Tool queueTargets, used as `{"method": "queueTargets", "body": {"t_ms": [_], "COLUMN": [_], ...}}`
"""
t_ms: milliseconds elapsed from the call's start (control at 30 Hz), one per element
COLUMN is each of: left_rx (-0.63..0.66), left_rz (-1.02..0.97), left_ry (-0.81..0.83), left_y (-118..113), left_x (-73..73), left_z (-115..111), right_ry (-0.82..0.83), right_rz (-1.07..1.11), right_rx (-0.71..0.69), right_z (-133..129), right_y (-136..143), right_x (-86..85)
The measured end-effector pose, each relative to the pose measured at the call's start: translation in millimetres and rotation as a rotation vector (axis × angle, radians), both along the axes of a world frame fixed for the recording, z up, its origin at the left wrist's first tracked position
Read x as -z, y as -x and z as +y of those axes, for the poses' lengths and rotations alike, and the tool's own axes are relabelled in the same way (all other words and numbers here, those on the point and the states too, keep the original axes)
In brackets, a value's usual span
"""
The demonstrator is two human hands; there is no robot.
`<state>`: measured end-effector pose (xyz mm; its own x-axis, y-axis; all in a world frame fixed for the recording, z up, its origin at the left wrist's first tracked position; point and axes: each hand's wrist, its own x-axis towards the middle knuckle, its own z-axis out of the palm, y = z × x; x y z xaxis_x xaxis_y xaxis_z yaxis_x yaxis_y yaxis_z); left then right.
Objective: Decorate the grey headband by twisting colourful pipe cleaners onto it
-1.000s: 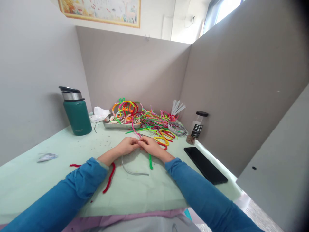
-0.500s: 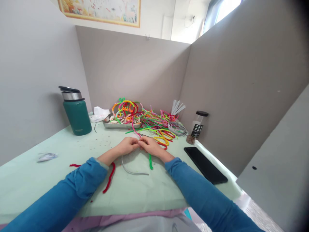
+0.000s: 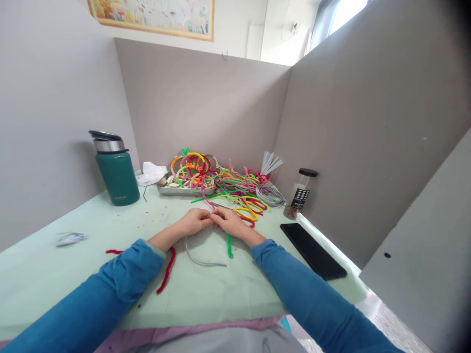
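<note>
My left hand (image 3: 194, 221) and my right hand (image 3: 230, 221) meet over the middle of the table, fingertips pinched together. Whatever sits between the fingers is too small and covered to make out. A pink pipe cleaner (image 3: 207, 198) runs down from the pile to just behind the fingertips; whether it is held I cannot tell. From under my right hand pokes a green pipe cleaner (image 3: 230, 246). A grey wire (image 3: 202, 263) curves out below my left hand. Beside my left wrist lies a red pipe cleaner (image 3: 167, 274), partly covered by the forearm.
Behind the hands stand a metal tray (image 3: 186, 192) of small pieces, a pipe cleaner pile (image 3: 237, 179) and a grey wire coil (image 3: 271, 196). A green bottle (image 3: 117, 176) is at left; a clear jar (image 3: 300, 196) and black phone (image 3: 312, 251) at right. Grey partitions (image 3: 206, 98) enclose the table.
</note>
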<state>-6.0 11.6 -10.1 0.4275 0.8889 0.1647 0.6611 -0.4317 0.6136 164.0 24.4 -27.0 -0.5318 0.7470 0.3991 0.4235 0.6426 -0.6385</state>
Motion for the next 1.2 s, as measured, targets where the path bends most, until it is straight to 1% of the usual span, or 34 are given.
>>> {"method": "queueTargets", "body": {"t_ms": [333,600,733,933,1200], "left_rx": [0.021,0.048,0.013,0.010,0.028], "left_rz": [0.002,0.029,0.066,0.078,0.056], "left_ry": [0.026,-0.025,-0.054,-0.051,-0.034], "left_y": [2.2,0.5,-0.7,-2.4,-1.2], "left_x": [4.0,0.4,-1.2,-5.1,-4.6], "left_z": [3.2,0.1,-0.7,-3.8,-3.4], "right_ry": [-0.022,-0.022,-0.020,-0.021,-0.029], "right_rz": [-0.010,-0.028,-0.025,-0.021,-0.030], "right_rx": [0.000,0.008,0.010,0.015,0.014], "right_z": [2.7,5.0,6.1,5.9,5.5], "right_y": [-0.1,0.9,0.8,1.0,0.7], "right_x": [2.8,4.6,6.3,7.0,5.8]}}
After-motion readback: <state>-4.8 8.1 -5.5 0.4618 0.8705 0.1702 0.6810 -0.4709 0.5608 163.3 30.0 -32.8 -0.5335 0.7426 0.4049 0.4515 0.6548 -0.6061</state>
